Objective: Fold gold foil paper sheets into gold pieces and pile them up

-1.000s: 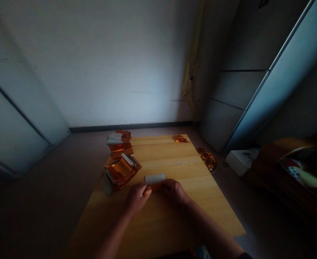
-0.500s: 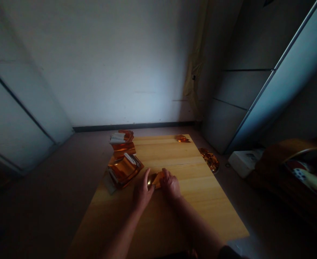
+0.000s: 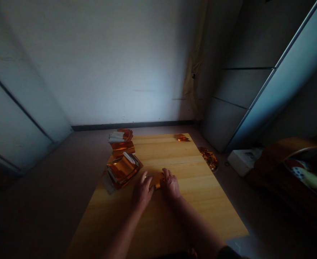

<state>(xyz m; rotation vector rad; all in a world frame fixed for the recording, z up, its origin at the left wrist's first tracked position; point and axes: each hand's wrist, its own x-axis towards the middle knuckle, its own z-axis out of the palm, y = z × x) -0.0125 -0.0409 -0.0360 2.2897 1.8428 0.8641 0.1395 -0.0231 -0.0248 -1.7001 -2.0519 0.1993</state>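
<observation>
A small sheet of shiny gold-orange foil paper [image 3: 157,179], partly folded, lies on the wooden table [image 3: 171,154] between my two hands. My left hand [image 3: 142,191] grips its left side, fingers bent over the edge. My right hand [image 3: 170,185] presses and pinches the right side, covering that end. Left of my hands sits a loose stack of foil paper [image 3: 122,168] with some pale backing sides showing. One folded foil piece [image 3: 182,137] rests by the table's far right corner.
More foil sheets [image 3: 120,136] lie at the table's far left edge. Beyond the right edge, a heap of shiny foil pieces [image 3: 208,159] is on the floor. A white box [image 3: 241,162] and a wooden-armed seat [image 3: 279,158] stand to the right.
My left hand's raised fingers have come down and bent over the foil paper, which now looks flatter. My right hand stays at about the same place.
</observation>
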